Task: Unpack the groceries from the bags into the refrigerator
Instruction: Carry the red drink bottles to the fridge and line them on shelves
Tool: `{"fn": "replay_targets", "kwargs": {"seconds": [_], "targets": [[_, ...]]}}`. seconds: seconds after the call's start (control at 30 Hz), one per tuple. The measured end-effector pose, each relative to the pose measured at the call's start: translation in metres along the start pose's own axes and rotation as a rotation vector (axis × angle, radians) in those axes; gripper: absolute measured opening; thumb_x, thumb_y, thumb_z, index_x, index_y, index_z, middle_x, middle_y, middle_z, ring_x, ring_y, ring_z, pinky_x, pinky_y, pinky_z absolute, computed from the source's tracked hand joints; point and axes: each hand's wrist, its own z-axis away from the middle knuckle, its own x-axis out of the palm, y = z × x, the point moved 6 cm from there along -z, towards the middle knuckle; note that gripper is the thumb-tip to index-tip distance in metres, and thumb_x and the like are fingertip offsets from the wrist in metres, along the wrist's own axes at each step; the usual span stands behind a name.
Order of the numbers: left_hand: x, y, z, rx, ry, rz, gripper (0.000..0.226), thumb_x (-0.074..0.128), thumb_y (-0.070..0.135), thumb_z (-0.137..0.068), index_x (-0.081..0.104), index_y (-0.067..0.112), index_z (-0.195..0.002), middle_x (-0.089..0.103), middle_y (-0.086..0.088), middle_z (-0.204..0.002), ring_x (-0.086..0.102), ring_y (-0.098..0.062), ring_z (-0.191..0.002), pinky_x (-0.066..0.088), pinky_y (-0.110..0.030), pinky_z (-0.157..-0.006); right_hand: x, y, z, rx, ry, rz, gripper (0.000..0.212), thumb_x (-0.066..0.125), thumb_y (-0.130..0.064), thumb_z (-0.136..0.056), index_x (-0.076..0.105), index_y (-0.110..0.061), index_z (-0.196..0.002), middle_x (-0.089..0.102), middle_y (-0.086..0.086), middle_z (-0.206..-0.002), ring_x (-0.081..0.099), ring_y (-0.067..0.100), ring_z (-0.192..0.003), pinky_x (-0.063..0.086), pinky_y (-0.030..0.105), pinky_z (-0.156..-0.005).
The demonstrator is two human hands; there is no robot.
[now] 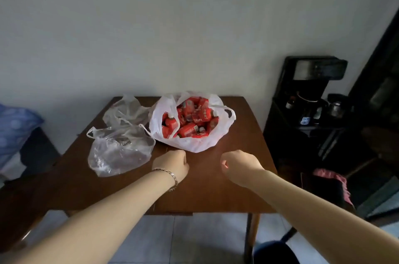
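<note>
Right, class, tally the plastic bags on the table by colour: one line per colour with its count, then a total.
White bag, full of red packs: 1
Clear bags: 2, the near clear bag and the far clear bag
Total: 3 bags

Table (205, 194) free before white bag (194, 145), clear bags (118, 155) left; dark stand (302, 129) right
</note>
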Motion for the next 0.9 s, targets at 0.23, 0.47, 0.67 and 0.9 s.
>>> {"fn": "replay_targets", "kwargs": {"seconds": [0.23, 0.47, 0.67, 0.9], "targets": [[0.000, -0.027, -0.105, -0.025, -0.007, 0.033, 0.016, 0.041, 0.023, -0.092, 0.056, 0.020, -0.094, 0.061, 0.001, -0.086, 0.061, -0.022, -0.083, 0.045, -0.028, -0.070, 0.010, 0.004, -0.145, -0.030, -0.100, 0.049, 0.024, 0.042, -0.014, -0.096, 0.060, -0.015, -0.112, 0.064, 0.002, -0.109, 0.063, 0.021, -0.096, 0.047, 0.027, -0.073], [0.008, -0.048, -0.202, 0.047, -0.042, 0.053, 0.018, 0.040, 0.025, -0.095, 0.058, 0.021, -0.096, 0.062, 0.001, -0.086, 0.061, -0.017, -0.084, 0.049, -0.028, -0.074, 0.022, -0.002, -0.268, -0.103, 0.004, 0.020, 0.033, 0.044, -0.008, -0.091, 0.055, -0.015, -0.121, 0.047, 0.002, -0.126, 0.049, 0.022, -0.114, 0.044, 0.033, -0.094], [0.017, -0.052, -0.282, 0.168, -0.148, -0.033, 0.019, 0.036, 0.027, -0.097, 0.054, 0.020, -0.102, 0.064, -0.002, -0.097, 0.062, -0.020, -0.089, 0.050, -0.031, -0.078, 0.033, 0.001, -0.366, -0.235, -0.050, 0.444, 0.058, 0.054, -0.022, -0.092, 0.031, -0.011, -0.144, 0.031, 0.007, -0.149, 0.027, 0.025, -0.139, 0.024, 0.038, -0.115], [0.045, -0.049, -0.343, 0.198, -0.260, -0.003, 0.018, 0.039, 0.024, -0.095, 0.054, 0.017, -0.101, 0.062, -0.003, -0.104, 0.061, -0.022, -0.094, 0.052, -0.035, -0.083, 0.046, 0.079, -0.410, -0.002, -0.181, 0.442, 0.040, 0.046, -0.020, -0.092, 0.042, -0.010, -0.131, 0.061, 0.008, -0.119, 0.061, 0.027, -0.105, 0.047, 0.036, -0.090]]}}
